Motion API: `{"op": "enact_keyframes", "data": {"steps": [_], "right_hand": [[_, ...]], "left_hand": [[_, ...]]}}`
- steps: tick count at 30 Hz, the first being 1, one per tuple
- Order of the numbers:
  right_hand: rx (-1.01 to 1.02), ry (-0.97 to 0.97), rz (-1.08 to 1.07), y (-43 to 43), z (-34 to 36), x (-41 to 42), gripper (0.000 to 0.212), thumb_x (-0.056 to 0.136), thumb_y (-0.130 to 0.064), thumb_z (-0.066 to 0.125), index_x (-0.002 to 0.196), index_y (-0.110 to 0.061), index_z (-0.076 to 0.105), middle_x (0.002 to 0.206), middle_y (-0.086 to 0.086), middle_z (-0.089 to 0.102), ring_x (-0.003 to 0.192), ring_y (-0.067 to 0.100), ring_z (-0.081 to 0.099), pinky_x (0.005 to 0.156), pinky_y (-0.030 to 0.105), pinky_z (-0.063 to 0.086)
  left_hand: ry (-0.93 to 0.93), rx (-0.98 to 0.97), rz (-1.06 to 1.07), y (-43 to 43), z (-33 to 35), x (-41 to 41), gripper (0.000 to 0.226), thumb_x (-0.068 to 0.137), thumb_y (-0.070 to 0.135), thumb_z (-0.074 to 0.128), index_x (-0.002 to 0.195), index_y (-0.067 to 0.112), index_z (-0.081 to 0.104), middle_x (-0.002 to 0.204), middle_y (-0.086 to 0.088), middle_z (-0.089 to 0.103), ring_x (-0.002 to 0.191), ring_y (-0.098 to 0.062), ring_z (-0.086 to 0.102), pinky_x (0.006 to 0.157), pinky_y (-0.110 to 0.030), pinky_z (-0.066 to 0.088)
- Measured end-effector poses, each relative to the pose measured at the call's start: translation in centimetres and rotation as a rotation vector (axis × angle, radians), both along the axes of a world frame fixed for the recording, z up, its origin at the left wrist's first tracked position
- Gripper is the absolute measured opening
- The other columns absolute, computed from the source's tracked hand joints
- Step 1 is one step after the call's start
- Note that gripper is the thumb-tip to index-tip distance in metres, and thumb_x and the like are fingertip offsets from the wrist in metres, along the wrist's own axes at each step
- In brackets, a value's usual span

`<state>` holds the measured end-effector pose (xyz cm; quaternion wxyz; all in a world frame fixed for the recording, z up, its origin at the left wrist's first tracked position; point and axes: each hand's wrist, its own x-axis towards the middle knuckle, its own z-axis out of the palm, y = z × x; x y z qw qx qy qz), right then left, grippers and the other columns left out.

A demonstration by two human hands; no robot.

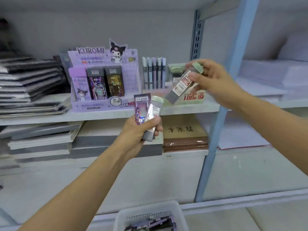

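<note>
My left hand (140,130) grips two pencil-lead cases together in front of the shelf: a purple holographic one (141,107) with a barcode on top, and a clear one with a green cap (155,105). My right hand (211,79) pinches another clear lead case (180,85) with a green cap and a red-and-white label, tilted, above the green display box (193,97) marked 100 at the shelf's right. A purple Kuromi display box (103,80) with three lead packs stands to the left on the same shelf.
A row of pens (154,72) stands upright behind the green box. Stacked notebooks (30,80) fill the left of the shelf and the shelf below. A blue shelf upright (221,114) runs at right. A white basket (150,217) with purple items sits at the bottom.
</note>
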<state>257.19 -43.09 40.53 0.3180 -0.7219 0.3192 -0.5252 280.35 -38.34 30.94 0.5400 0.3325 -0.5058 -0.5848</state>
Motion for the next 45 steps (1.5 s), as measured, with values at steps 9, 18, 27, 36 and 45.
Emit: {"op": "enact_keyframes", "data": {"steps": [9,18,27,36,45], "right_hand": [[-0.258,0.32,-0.361,-4.9,5.9,-3.3,0.013,0.093,-0.004,0.057,0.104,-0.011,0.058,0.1,0.008,0.062,0.085,0.023,0.066,0.069,0.032,0.06],[-0.132,0.583,-0.276,-8.9,5.0,-1.6,0.013,0.097,-0.009,0.052,0.102,-0.02,0.056,0.103,0.001,0.062,0.089,0.016,0.065,0.067,0.019,0.056],[-0.263,0.581,-0.531,-11.1,1.4,-0.7,0.031,0.083,-0.009,0.071,0.11,-0.022,0.063,0.105,-0.005,0.052,0.095,0.016,0.055,0.087,0.035,0.053],[-0.207,0.16,-0.323,-6.3,2.5,1.0,0.018,0.096,-0.029,0.056,0.108,-0.019,0.064,0.089,-0.003,0.065,0.069,0.001,0.059,0.062,0.014,0.046],[0.02,0.117,-0.052,-2.2,3.3,1.6,0.016,0.088,-0.019,0.068,0.103,-0.013,0.068,0.094,0.007,0.073,0.084,0.022,0.069,0.076,0.032,0.057]], "left_hand": [[-0.038,-0.129,0.157,-2.6,6.1,-1.8,0.046,0.064,0.021,0.081,0.104,0.003,0.064,0.077,-0.01,0.075,0.063,-0.02,0.071,0.055,-0.023,0.055],[-0.092,-0.117,0.229,-4.4,7.2,-2.1,0.05,0.059,0.026,0.081,0.103,0.009,0.065,0.08,-0.008,0.076,0.064,-0.017,0.072,0.051,-0.021,0.052],[-0.074,-0.111,0.188,-4.9,6.7,-2.2,0.044,0.061,0.022,0.082,0.1,0.011,0.065,0.08,-0.008,0.075,0.065,-0.018,0.072,0.055,-0.023,0.054],[-0.096,-0.128,0.194,-4.5,6.8,-2.7,0.025,0.073,0.013,0.081,0.093,0.015,0.066,0.079,-0.009,0.075,0.063,-0.017,0.071,0.053,-0.022,0.053],[-0.101,-0.122,0.151,-3.6,7.5,-3.9,0.025,0.084,0.018,0.073,0.104,0.006,0.066,0.085,-0.015,0.075,0.068,-0.022,0.071,0.058,-0.028,0.057]]}}
